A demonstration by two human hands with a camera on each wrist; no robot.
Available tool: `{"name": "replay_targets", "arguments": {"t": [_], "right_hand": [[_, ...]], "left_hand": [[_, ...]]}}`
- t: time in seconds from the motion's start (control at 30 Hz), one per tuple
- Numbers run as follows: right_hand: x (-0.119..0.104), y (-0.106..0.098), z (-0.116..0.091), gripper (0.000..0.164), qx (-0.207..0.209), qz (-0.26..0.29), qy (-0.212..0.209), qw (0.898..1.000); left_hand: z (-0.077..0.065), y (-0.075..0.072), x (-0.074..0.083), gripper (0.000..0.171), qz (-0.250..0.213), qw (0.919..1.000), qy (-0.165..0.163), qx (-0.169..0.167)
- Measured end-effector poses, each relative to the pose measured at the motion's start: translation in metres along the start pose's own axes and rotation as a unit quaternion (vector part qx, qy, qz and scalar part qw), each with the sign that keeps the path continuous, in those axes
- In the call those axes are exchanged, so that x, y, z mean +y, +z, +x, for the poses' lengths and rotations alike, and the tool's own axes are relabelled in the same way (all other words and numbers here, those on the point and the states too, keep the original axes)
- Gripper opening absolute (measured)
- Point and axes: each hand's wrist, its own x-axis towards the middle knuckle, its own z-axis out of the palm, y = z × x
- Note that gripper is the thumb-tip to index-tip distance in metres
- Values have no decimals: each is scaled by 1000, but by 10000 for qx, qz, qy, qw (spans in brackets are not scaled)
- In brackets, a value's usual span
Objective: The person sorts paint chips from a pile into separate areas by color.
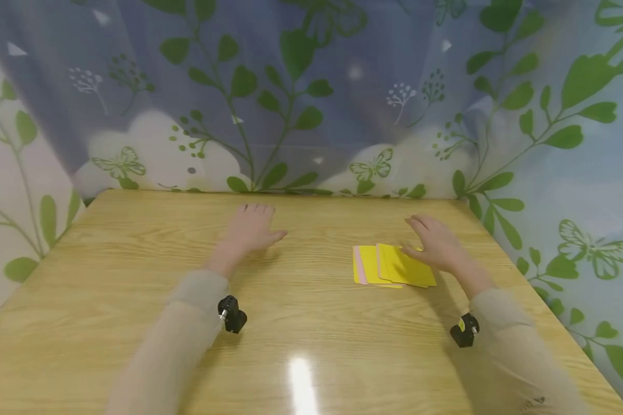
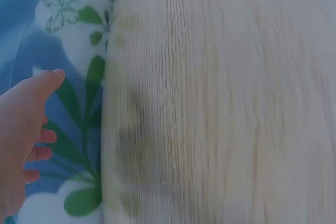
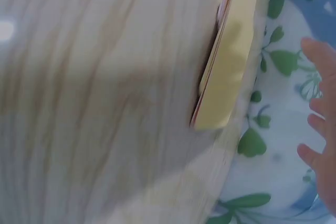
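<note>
A loose stack of yellow and pink cards (image 1: 407, 268) lies on the wooden table, right of the middle in the head view. Its layers are slightly fanned, with pink edges showing at the left. My right hand (image 1: 436, 242) hovers at the stack's upper right corner, fingers spread and holding nothing. In the right wrist view the yellow stack (image 3: 228, 61) lies apart from the right hand (image 3: 323, 114). Over the table's far left part, my left hand (image 1: 251, 230) is held out with nothing in it. The left wrist view shows the left hand (image 2: 26, 135) with thumb extended.
The wooden table (image 1: 301, 323) ends at a patterned curtain (image 1: 270, 127) with leaves and butterflies, which also runs along the right side. A small black camera mount (image 1: 232, 314) sits on the left wrist, another mount (image 1: 464, 330) on the right.
</note>
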Motion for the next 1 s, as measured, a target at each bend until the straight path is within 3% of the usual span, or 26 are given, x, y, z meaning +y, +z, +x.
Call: {"name": "replay_targets", "arguments": {"t": [0.23, 0.43, 0.7, 0.83, 1.0], "right_hand": [[19, 1, -21, 74, -163, 108, -347, 9992], [27, 0, -35, 79, -609, -242, -405, 9970], [29, 7, -39, 87, -945, -178, -284, 9950], [30, 11, -37, 91, -1047, -68, -204, 9943], [28, 16, -36, 88, -1184, 16, -169, 9928]], "left_hand": [[19, 7, 50, 66, 15, 9988, 416, -276], [31, 16, 94, 68, 233, 9954, 817, -438], [39, 25, 146, 74, 736, 9843, 1540, -454], [46, 33, 169, 74, 1045, 9799, 1640, -438], [52, 43, 195, 80, 1011, 9783, 1718, -572]]}}
